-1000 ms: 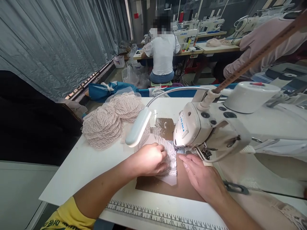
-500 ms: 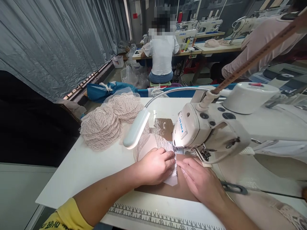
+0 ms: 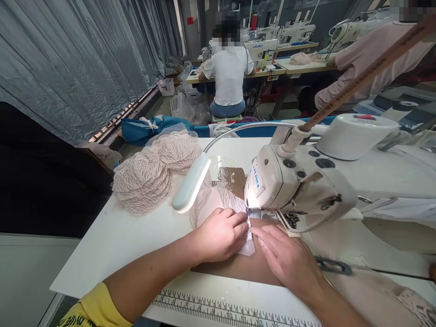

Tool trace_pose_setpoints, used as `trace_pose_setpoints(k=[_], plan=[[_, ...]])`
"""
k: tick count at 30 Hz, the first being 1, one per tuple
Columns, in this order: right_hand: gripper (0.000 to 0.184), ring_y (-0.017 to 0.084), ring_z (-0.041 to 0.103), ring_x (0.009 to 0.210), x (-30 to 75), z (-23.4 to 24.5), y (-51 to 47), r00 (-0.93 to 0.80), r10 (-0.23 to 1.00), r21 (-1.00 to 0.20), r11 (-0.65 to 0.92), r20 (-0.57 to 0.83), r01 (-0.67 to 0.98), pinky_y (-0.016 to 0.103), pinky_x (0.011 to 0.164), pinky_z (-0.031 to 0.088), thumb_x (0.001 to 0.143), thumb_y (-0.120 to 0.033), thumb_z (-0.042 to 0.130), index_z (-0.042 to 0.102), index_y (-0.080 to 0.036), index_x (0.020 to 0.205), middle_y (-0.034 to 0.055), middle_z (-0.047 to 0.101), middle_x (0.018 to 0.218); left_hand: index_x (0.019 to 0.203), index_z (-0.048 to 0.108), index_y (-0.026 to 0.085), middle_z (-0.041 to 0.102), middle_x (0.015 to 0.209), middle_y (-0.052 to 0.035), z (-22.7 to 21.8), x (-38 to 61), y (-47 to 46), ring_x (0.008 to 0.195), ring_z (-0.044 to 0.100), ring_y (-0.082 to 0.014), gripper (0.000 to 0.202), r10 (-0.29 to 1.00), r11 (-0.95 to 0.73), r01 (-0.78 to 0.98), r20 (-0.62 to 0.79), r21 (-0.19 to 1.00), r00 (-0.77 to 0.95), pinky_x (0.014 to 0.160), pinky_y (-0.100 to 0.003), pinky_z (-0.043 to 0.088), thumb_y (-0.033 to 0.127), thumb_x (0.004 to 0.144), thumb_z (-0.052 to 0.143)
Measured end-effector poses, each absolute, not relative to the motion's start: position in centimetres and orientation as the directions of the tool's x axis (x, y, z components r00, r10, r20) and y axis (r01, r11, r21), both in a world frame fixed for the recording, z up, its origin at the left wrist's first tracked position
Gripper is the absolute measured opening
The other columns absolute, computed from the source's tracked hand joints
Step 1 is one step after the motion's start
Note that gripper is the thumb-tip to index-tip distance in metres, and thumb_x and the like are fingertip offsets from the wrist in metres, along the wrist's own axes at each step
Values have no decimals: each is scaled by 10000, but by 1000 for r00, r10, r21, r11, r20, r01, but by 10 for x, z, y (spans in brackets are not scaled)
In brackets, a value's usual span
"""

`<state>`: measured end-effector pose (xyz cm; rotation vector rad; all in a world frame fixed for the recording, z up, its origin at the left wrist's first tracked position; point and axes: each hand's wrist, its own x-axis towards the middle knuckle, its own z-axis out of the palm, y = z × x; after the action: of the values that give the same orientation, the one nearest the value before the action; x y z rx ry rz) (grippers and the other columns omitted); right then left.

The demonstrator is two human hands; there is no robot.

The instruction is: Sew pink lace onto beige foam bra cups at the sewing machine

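Note:
A pale pink lace piece (image 3: pixel 230 199) lies under the needle area of a white sewing machine (image 3: pixel 272 177). My left hand (image 3: pixel 221 234) presses down on it just in front of the needle, fingers bent and held together. At the piece's right edge, the fingertips of my right hand (image 3: pixel 284 250) are closed on the fabric, close to the left fingertips. A sheer end of the piece pokes out below the left fingers. Beneath both hands is a brown sheet (image 3: pixel 238 270). The needle tip is too small to make out.
Stacked lace pieces (image 3: pixel 141 184) lie on the left of the white table (image 3: pixel 112 245). A lamp (image 3: pixel 191 184) on a bendy neck hangs over the work. A printed ruler (image 3: pixel 218 309) runs along the front edge. Ahead, one person (image 3: pixel 228 77) sits at another machine; another person is at right.
The lace piece has slid slightly forward under the machine, so its loose end is nearer the left fingers. Both hands stay almost in place.

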<state>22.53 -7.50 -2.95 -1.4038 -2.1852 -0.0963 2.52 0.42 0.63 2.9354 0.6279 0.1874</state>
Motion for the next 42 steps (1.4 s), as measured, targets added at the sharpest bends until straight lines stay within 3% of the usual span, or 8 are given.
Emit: trace_pose_setpoints(k=[9, 20, 28, 34, 42], plan=[[306, 175, 568, 670, 219, -20, -76, -392, 833, -247, 505, 391, 827, 301, 650, 402, 879, -76, 383, 668, -163, 948, 47, 646, 749, 1247, 540, 152, 546, 1310, -100, 4, 26, 4, 994, 513, -234, 357, 427, -896, 404, 113, 183, 897, 807, -369, 429, 305, 946, 423], [373, 172, 577, 651, 220, -26, -75, -416, 811, -71, 484, 412, 872, 291, 611, 415, 860, -70, 382, 675, -119, 1085, 68, 692, 819, 1245, 545, 106, 564, 1302, -99, 0, 24, 9, 1067, 507, -240, 371, 395, -912, 365, 155, 189, 906, 865, -377, 414, 274, 981, 346], [371, 164, 596, 678, 217, -25, -71, -368, 836, -87, 436, 408, 896, 263, 530, 404, 858, -88, 393, 685, -141, 1079, 55, 705, 827, 1242, 553, 111, 579, 1281, -102, 1, 26, 16, 1067, 503, -238, 357, 426, -896, 394, 147, 205, 893, 894, -386, 414, 249, 962, 380], [367, 173, 616, 739, 210, -30, -64, -273, 875, -51, 319, 401, 946, 265, 598, 439, 862, -94, 426, 688, -163, 1109, 60, 718, 869, 1220, 569, 116, 605, 1210, -140, -4, 26, 29, 1059, 508, -260, 350, 430, -898, 399, 174, 187, 886, 901, -402, 415, 218, 928, 405], [379, 163, 619, 703, 213, -31, -67, -293, 868, -57, 343, 402, 938, 253, 574, 441, 863, -112, 450, 678, -165, 1160, 73, 718, 887, 1274, 528, 140, 533, 1324, -137, -13, 21, 35, 1143, 491, -273, 401, 478, -872, 424, 234, 245, 847, 989, -432, 384, 328, 939, 413]])
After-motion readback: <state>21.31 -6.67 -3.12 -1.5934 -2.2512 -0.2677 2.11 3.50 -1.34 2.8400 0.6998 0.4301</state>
